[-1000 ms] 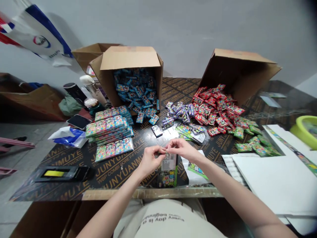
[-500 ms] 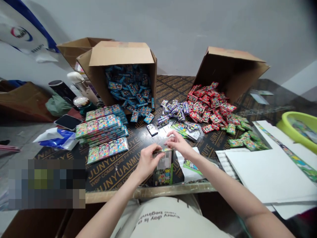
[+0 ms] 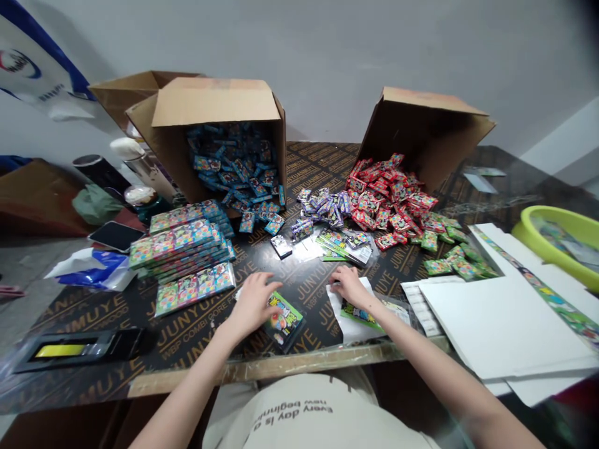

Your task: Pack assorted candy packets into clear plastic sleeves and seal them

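Note:
A clear-windowed pack with a green printed front (image 3: 287, 319) lies tilted on the dark tabletop near the front edge. My left hand (image 3: 253, 305) is at the pack's left side, thumb and fingers spread, the thumb over the print. To the right, my right hand (image 3: 350, 288) is loosely curled above the upper left part of a white sheet (image 3: 349, 329), fingers apart and nothing visible in them. A green printed packet (image 3: 361, 316) rests on that sheet, partly under my right wrist. Farther back lie a small white-and-black pack (image 3: 281, 246) and a green-and-white printed packet (image 3: 344, 246).
A cardboard box (image 3: 215, 103) spills blue sachets; another box (image 3: 430, 106) spills red ones (image 3: 388, 193). Purple sachets (image 3: 327, 206) and green sachets (image 3: 461, 265) lie between and beside them. Stacked colourful packs (image 3: 178, 243) stand left, white boards (image 3: 468, 324) and a yellow-green basin (image 3: 528, 218) right.
The windowed pack has gone from upright between my hands to lying on the table, farther left. My left hand has spread and lowered; my right hand has moved away to the white sheet.

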The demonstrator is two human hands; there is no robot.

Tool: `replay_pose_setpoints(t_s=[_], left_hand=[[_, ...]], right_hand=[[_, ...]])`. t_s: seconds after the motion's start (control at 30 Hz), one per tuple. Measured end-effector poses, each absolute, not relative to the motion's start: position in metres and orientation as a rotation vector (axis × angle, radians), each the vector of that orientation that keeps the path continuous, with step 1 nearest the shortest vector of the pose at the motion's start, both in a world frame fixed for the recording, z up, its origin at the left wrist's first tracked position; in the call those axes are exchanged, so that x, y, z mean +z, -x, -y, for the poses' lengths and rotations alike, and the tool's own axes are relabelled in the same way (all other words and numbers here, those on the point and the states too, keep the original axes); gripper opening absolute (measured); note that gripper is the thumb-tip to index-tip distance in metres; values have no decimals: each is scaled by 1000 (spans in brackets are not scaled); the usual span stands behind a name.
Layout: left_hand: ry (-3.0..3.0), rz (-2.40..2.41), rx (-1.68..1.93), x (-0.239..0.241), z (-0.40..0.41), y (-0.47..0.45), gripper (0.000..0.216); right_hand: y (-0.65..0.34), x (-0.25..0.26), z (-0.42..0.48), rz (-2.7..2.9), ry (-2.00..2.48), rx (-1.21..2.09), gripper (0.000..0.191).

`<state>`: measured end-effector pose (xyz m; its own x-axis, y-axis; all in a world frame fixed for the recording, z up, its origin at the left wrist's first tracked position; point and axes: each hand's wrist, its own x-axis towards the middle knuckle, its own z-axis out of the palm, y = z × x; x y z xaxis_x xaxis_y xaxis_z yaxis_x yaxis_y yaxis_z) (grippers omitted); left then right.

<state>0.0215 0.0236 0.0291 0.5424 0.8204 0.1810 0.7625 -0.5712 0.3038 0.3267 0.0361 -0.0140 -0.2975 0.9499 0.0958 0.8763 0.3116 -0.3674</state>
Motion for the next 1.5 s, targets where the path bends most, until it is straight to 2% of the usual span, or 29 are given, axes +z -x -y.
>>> replay_pose_setpoints(t_s=[0.07,0.13,0.23,0.33,0.43,0.53,0.6,0.7,0.9,1.23,1.5], left_hand=[[-2629,-1135,275,21,-22,-39,62],[-2644,-1008,120,14,-22,-54,67],[-2645,-922,13,8,-24,-67,65],[-2528,-906,-33,17,-27,-70,53],[-2315,-967,179,39,-29,-65,37],[-2038,-1020,693,60,-30,-55,37],[-1827,-1005,955,64,-32,-49,36],[-1557,-972,1137,56,-31,-44,25],[-1364,-1001,1110,31,-20,-47,25],[-1396,-1026,1095,29,-20,-48,27],[-1407,-1077,1097,36,-19,-46,33]], right_hand=[[-327,-16,-33,2301,1628,310,5],[-328,-18,-29,2308,1606,274,7],[-329,-22,-23,2296,1589,228,9],[-328,-24,-18,2265,1588,196,8],[-328,-26,-18,2232,1587,196,4],[-330,-28,-21,2196,1602,208,9],[-331,-30,-25,2192,1597,222,10],[-332,-32,-30,2202,1563,238,10],[-331,-36,-28,2179,1526,161,9],[-327,-37,-16,2264,1404,-27,15],[-327,-33,-10,2221,1397,62,22]])
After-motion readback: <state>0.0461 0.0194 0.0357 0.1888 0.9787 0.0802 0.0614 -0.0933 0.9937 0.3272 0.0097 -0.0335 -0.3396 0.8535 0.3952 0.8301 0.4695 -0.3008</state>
